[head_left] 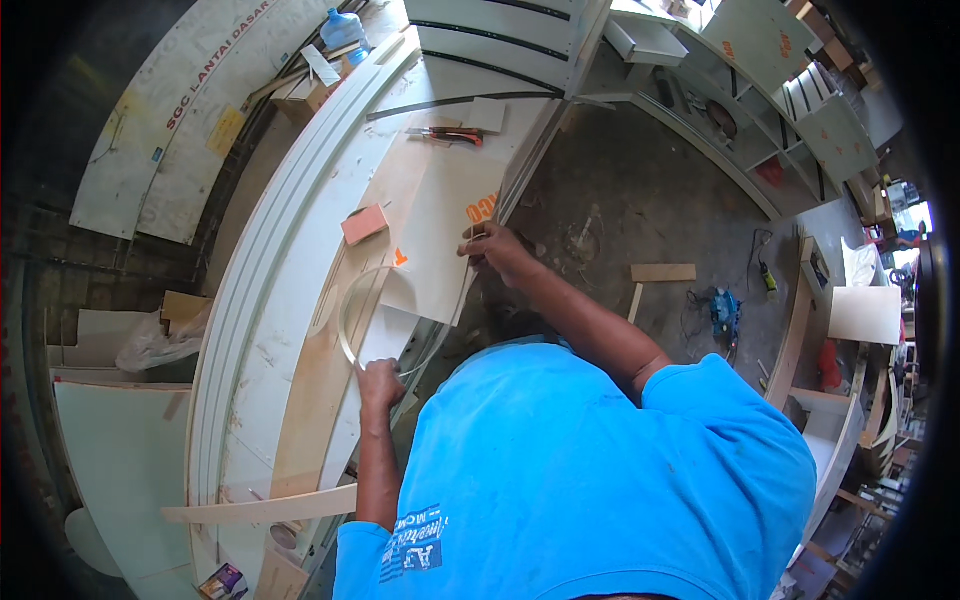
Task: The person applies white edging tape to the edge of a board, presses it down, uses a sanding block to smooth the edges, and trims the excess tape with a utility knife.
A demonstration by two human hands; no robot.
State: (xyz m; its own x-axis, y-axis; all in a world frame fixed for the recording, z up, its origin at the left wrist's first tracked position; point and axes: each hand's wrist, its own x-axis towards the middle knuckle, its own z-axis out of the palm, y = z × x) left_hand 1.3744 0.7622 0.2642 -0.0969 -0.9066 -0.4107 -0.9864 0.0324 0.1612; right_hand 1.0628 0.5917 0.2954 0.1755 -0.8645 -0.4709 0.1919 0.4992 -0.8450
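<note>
A thin, pale flexible strip [345, 318] curves in a loose loop over the workbench. My left hand [381, 384] is closed round it at the near end of the loop. Farther off, my right hand [492, 250] pinches the strip at the right edge of a white board [440, 225]; its fingertips are partly hidden. The board lies flat on the bench. Left of it sits a pink block [364, 225]. Beyond, a utility knife [450, 134] rests on the board near a small white offcut [487, 115].
The long bench [275, 350] carries a bent wooden strip [260, 509] at its near end. Right of me on the floor are a blue power tool [724, 312], a green-and-black tool [767, 280] and a wood piece [663, 272]. White cabinet parts [820, 140] stand at far right.
</note>
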